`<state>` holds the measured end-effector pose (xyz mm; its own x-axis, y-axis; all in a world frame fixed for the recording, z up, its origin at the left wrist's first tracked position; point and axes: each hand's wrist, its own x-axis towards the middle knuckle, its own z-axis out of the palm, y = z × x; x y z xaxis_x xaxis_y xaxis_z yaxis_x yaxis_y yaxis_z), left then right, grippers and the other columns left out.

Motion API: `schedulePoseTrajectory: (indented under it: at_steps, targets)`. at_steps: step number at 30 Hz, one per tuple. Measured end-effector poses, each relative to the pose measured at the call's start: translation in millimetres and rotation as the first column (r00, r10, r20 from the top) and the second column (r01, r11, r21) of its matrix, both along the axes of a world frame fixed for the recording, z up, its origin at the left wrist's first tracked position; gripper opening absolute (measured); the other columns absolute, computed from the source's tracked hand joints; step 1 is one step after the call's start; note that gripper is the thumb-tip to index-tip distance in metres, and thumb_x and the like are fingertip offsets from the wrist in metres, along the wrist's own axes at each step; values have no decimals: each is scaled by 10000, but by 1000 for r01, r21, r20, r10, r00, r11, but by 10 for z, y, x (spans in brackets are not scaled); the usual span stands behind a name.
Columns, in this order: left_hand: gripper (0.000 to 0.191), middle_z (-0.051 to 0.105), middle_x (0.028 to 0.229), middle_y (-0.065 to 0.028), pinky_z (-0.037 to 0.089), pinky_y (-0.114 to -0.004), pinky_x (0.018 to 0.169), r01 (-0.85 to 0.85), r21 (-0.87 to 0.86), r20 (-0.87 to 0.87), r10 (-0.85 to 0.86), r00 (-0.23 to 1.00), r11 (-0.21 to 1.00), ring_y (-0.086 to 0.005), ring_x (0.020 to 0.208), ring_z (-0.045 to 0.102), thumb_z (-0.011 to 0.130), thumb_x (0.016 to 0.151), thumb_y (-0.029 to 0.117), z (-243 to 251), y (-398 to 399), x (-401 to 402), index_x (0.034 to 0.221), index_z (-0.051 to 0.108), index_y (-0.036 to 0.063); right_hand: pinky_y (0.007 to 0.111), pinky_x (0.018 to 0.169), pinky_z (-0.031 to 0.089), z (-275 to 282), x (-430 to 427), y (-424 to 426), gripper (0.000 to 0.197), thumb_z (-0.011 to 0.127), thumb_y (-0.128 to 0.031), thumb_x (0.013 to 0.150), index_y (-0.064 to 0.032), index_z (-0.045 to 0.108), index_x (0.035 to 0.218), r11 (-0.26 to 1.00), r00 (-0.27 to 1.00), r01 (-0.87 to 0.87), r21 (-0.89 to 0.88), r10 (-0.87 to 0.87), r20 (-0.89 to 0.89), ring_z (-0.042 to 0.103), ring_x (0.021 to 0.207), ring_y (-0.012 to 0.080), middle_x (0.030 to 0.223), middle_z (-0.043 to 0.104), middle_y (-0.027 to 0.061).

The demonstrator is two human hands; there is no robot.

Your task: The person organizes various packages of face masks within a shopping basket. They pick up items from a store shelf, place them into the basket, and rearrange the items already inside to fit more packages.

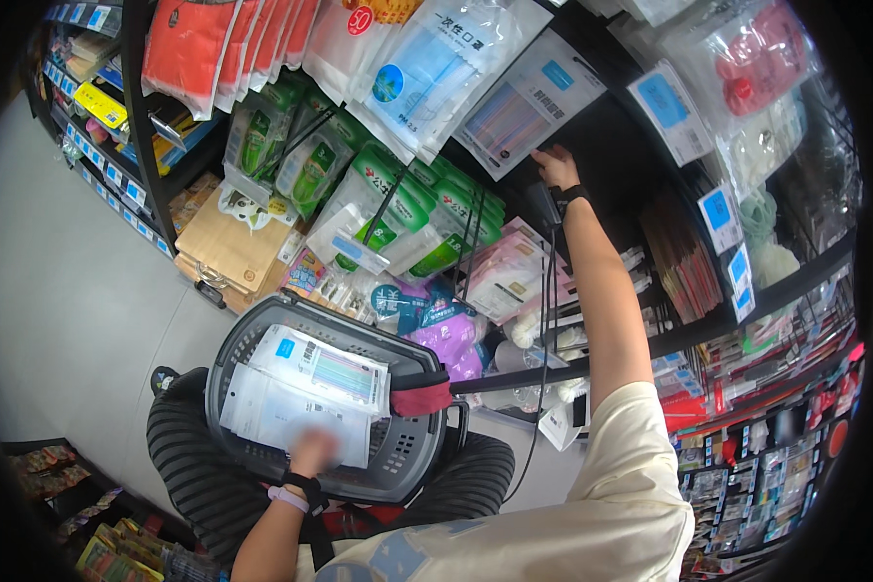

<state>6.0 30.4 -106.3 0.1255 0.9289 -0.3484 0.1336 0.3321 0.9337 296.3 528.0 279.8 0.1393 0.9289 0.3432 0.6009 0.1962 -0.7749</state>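
Observation:
My right hand (557, 169) reaches up to the shelf. Its fingertips are at the lower right edge of a hanging packet of pastel drinking straws (518, 116); whether they grip it I cannot tell. My left hand (313, 447) is motion-blurred and low over the grey shopping basket (416, 455). Beneath it, a white packet (291, 422) lies back side up in the basket. Another straw packet (335, 375) is beside that one, its striped front showing. The basket sits between my legs, a dark red band around its handle (420, 393).
Disposable mask packets (418, 73) hang left of the straws. Below are green-topped packs (389, 193), wooden boards (240, 236) and purple bags (447, 338). Thin metal hooks (385, 207) jut from the rack. A black cord (540, 415) hangs by my right arm.

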Motion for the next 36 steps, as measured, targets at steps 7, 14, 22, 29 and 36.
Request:
schedulePoseTrajectory:
  at_steps: [7,14,22,29,36]
  targets:
    - [123,557,744,-91,408,-361,660,61,65,-76,-57,995,996,-238,702,524,518,713,180,-350,-62,20,773,575,89,303,496,446,-65,-236,55,294,567,-147,758,11,456,979,982,908,-155,-106,99,-406,558,610,196,810,553,102]
    - [145,568,785,-89,413,-366,669,164,69,-208,-146,967,984,-263,736,528,527,694,168,-4,-15,-1,807,579,93,252,417,393,149,-181,-410,200,505,-171,762,19,555,798,997,978,71,32,-63,-199,498,458,130,562,525,56]
    - [148,561,686,-76,417,-269,535,124,179,-173,-92,981,976,-167,615,540,485,748,191,2,-90,-65,722,518,49,227,521,403,526,-385,-1662,165,493,-126,795,27,549,819,994,949,-91,54,103,-298,491,562,93,679,550,35]
    - [213,569,844,-121,454,-257,591,-53,-100,279,79,957,994,-210,730,572,444,790,182,-112,-131,-207,916,476,14,260,681,439,880,-796,-2875,147,420,-73,833,50,486,877,950,808,-306,-55,229,-543,552,723,149,816,560,110]
    - [253,573,862,-119,467,-273,590,-34,-121,211,59,976,992,-202,727,569,443,788,191,-73,-171,-282,967,457,13,244,636,449,1081,-868,-3726,143,418,-81,839,39,487,874,927,735,-372,-48,262,-625,546,674,117,790,556,88]
